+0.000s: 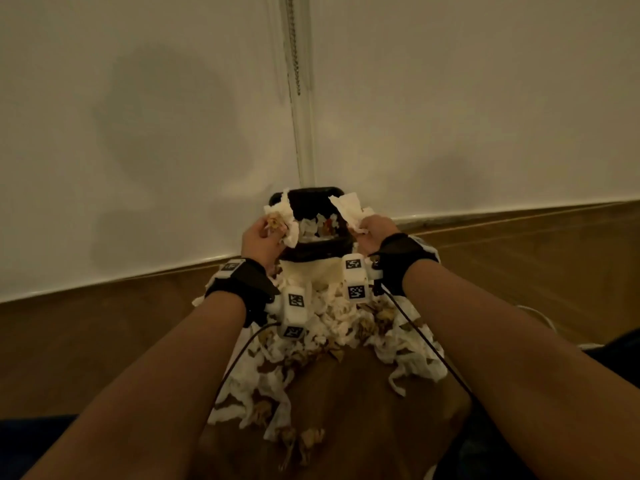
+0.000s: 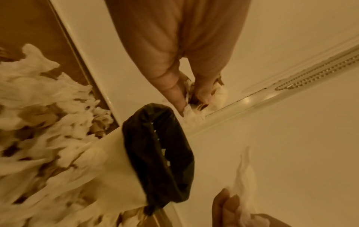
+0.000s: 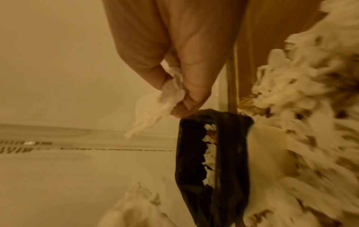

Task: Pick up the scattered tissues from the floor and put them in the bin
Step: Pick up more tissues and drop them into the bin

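Note:
A small cream bin [image 1: 313, 275] with a black liner [image 1: 318, 202] stands on the floor against the white wall; tissues lie inside it. My left hand [image 1: 261, 237] grips a bunch of white and brownish tissues [image 1: 282, 218] over the bin's left rim. My right hand [image 1: 374, 228] pinches a white tissue [image 1: 348, 204] over the right rim. In the left wrist view the fingers [image 2: 174, 93] curl round the bunch [image 2: 196, 113] beside the liner [image 2: 159, 147]. Seen from the right wrist, thumb and finger pinch the tissue [image 3: 163, 101] above the bin's mouth [image 3: 209, 147].
A pile of scattered tissues [image 1: 339, 327] covers the wooden floor [image 1: 104, 341] in front of the bin, between my forearms. A white skirting board [image 1: 138, 275] runs along the wall. A bead chain [image 1: 294, 46] hangs down the wall behind the bin.

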### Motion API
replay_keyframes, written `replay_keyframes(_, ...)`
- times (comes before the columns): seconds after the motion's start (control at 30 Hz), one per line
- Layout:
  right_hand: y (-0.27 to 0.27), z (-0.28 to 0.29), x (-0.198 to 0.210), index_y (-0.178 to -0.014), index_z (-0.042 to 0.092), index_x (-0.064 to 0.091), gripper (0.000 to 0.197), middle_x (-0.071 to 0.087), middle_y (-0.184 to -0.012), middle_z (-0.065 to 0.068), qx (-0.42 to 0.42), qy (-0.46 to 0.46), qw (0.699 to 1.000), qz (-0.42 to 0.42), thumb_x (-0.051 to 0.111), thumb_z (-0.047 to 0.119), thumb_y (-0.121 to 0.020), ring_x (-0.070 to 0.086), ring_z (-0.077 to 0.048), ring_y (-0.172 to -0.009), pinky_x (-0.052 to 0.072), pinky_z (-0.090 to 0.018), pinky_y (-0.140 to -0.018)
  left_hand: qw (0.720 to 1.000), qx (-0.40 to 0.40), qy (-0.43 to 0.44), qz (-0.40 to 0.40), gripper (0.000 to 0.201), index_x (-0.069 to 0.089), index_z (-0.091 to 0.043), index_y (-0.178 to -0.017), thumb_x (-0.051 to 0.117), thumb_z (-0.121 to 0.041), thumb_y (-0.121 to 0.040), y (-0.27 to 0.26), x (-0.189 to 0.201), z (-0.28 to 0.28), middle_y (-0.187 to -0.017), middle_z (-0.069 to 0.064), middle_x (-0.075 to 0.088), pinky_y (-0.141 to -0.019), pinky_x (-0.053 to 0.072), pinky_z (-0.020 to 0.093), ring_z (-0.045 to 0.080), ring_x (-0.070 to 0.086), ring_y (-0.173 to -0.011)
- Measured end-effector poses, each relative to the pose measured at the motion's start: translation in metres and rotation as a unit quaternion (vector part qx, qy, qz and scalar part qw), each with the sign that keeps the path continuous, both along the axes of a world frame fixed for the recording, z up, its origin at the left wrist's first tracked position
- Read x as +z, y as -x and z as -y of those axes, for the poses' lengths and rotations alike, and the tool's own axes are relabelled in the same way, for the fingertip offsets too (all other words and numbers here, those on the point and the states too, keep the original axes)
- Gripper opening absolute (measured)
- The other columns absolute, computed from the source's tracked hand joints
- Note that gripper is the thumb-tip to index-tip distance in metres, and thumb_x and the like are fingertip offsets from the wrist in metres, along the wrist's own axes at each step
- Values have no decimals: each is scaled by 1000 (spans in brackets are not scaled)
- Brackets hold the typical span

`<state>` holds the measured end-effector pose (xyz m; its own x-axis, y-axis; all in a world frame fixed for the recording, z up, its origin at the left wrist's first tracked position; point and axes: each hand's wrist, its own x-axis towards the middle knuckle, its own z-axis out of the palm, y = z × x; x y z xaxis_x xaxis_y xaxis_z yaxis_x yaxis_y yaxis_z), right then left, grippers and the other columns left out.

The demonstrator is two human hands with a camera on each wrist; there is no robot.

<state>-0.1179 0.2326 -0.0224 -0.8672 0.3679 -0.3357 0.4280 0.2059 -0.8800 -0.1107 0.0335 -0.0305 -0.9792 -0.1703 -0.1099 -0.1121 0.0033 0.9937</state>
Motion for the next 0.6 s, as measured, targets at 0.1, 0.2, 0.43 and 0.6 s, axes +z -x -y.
replay_keyframes(0.1,21,-2,12,-134,7,48,41,52,-134,-15,59,-75,995,-25,44,23,-97,49,-33,-123,37,-33,-103,1000,-3,-13,-24,37,53,-4,-128,54,-2,-91,22,21,-2,-121,23,59,-92,50,44,32,59,-107)
replay_keyframes(0.2,42,-1,20,-130,-2,49,38,53,-133,-19,59,39,997,-25,50,9,-93,50,-35,-123,41,-36,-102,999,-15,-13,-27,39,51,-8,-130,56,-4,-91,44,32,-7,-109,16,61,-76,56,37,27,61,-96)
replay_keyframes(0.43,73,8,-7,-114,8,60,25,62,-117,-14,45,-101,986,-126,54,8,-90,59,-31,-107,51,-37,-92,982,-5,185,-40,38,62,-18,-117,71,-18,-80,77,5,-11,-108,9,67,-80,53,32,20,64,-92)
replay_keyframes(0.6,76,18,-40,-106,13,62,19,64,-111,-10,81,-187,974,-102,60,15,-87,60,-25,-103,44,-25,-78,925,-29,376,-40,38,61,-16,-120,66,-23,-83,79,-33,-17,-115,9,66,-89,44,28,26,60,-106)
